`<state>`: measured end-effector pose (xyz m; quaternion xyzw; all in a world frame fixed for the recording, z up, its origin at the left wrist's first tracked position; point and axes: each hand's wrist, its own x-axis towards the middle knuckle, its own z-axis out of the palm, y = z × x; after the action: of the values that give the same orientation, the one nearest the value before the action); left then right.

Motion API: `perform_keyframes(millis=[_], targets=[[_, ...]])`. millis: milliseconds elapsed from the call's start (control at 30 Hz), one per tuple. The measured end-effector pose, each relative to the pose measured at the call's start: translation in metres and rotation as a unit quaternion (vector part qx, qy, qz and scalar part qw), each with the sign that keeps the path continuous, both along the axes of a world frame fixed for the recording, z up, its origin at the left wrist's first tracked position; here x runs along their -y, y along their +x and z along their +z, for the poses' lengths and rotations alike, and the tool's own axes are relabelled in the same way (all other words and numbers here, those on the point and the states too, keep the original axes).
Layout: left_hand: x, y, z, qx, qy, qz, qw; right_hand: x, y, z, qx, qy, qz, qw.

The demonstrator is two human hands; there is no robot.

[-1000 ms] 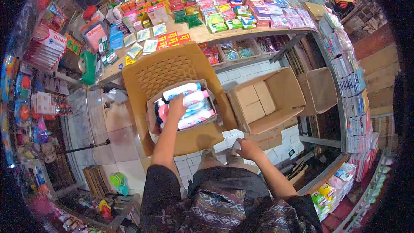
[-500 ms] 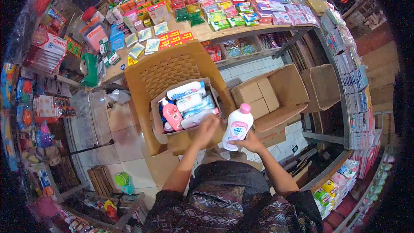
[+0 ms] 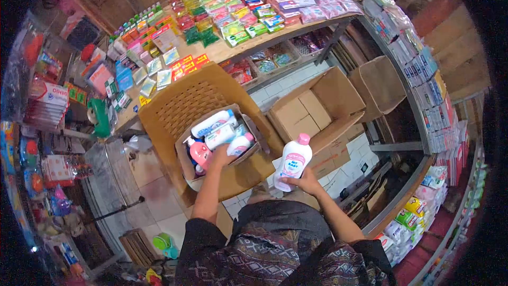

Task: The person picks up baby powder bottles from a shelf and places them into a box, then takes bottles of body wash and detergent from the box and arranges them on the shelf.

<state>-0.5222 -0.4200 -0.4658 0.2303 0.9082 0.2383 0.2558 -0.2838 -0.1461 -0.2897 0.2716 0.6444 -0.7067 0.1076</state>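
Note:
My right hand (image 3: 305, 181) is closed around the lower part of a white "My Baby" powder bottle (image 3: 294, 161) with a pink cap, held upright and slightly tilted in front of me. My left hand (image 3: 221, 157) reaches into a small cardboard box (image 3: 254, 147) on a brown woven-pattern chair (image 3: 172, 107). Its fingers are partly hidden among the bottles, beside a white bottle with a pink cap (image 3: 241, 144). Also in the box are a pink pump bottle (image 3: 200, 153) and white bottles with blue lettering (image 3: 212, 123).
Right of the chair stands a larger open carton (image 3: 338, 95), with another carton (image 3: 378, 85) beyond it. A wooden counter (image 3: 233, 53) behind the chair carries rows of packaged goods. Shelves of stock line both sides. A green tub (image 3: 162, 241) lies on the floor at left.
My left hand has moved left and down into the box among the bottles. The white bottle stays in my right hand. The whole view has shifted and turned slightly.

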Motion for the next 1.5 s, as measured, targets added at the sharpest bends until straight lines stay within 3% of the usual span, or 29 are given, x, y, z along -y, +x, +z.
perform_keyframes(millis=[133,167,200,300,400,433,533,600,633,667,867,900,1000,1067,1133,1200,1267,1300,1333,1400,1500], targets=[[0.007,-0.004,0.090,-0.003,0.097,0.126,0.987,-0.004,0.008,-0.003,-0.007,-0.010,-0.032,0.999],[0.010,-0.006,0.100,0.013,0.205,0.141,0.968,-0.006,0.009,-0.005,-0.013,-0.014,-0.045,0.999],[0.016,-0.011,0.097,0.042,0.189,0.167,0.967,-0.007,0.010,-0.003,-0.010,-0.013,-0.053,0.998],[-0.004,-0.008,0.153,0.163,0.320,0.223,0.906,-0.016,0.011,0.006,-0.018,-0.022,-0.081,0.996],[-0.031,0.003,0.133,0.357,0.490,0.338,0.720,-0.023,0.013,0.020,-0.048,-0.042,-0.112,0.992],[-0.048,0.010,0.136,0.409,0.509,0.336,0.679,-0.027,0.015,0.025,-0.051,-0.041,-0.121,0.990],[-0.110,0.031,0.161,0.552,0.537,0.157,0.618,-0.040,0.023,0.045,-0.068,-0.047,-0.160,0.984],[-0.158,0.058,0.180,0.597,0.526,0.110,0.596,-0.051,0.033,0.054,-0.079,-0.036,-0.188,0.978],[-0.184,0.070,0.196,0.593,0.522,0.136,0.598,-0.056,0.039,0.055,-0.101,-0.024,-0.213,0.971],[-0.198,0.080,0.215,0.647,0.487,0.071,0.582,-0.061,0.045,0.057,-0.106,-0.013,-0.229,0.968],[-0.287,0.131,0.181,0.742,0.328,-0.003,0.585,-0.101,0.100,0.061,-0.112,0.043,-0.303,0.945],[-0.301,0.132,0.168,0.761,0.313,-0.056,0.565,-0.109,0.110,0.050,-0.125,0.061,-0.308,0.941],[-0.342,0.162,0.180,0.767,0.313,-0.059,0.557,-0.134,0.142,0.066,-0.106,0.041,-0.344,0.932],[-0.368,0.185,0.200,0.706,0.308,-0.062,0.635,-0.158,0.162,0.053,-0.130,0.168,-0.325,0.922],[-0.401,0.197,0.183,0.731,0.304,-0.128,0.598,-0.175,0.177,0.062,-0.216,0.143,-0.383,0.887],[-0.434,0.225,0.208,0.690,0.294,-0.111,0.652,-0.204,0.204,0.062,-0.155,0.198,-0.351,0.902],[-0.468,0.257,0.233,0.689,0.318,-0.143,0.635,-0.215,0.228,0.105,-0.146,0.214,-0.422,0.869],[-0.489,0.264,0.216,0.748,0.278,-0.147,0.585,-0.227,0.242,0.107,-0.103,0.244,-0.423,0.866],[-0.497,0.289,0.254,0.685,0.307,-0.176,0.637,-0.235,0.256,0.115,-0.089,0.255,-0.443,0.855],[-0.524,0.325,0.269,0.709,0.296,-0.171,0.616,-0.260,0.280,0.080,-0.060,0.318,-0.486,0.812],[-0.574,0.367,0.262,0.728,0.297,-0.222,0.577,-0.273,0.328,0.133,-0.005,0.313,-0.499,0.808]])
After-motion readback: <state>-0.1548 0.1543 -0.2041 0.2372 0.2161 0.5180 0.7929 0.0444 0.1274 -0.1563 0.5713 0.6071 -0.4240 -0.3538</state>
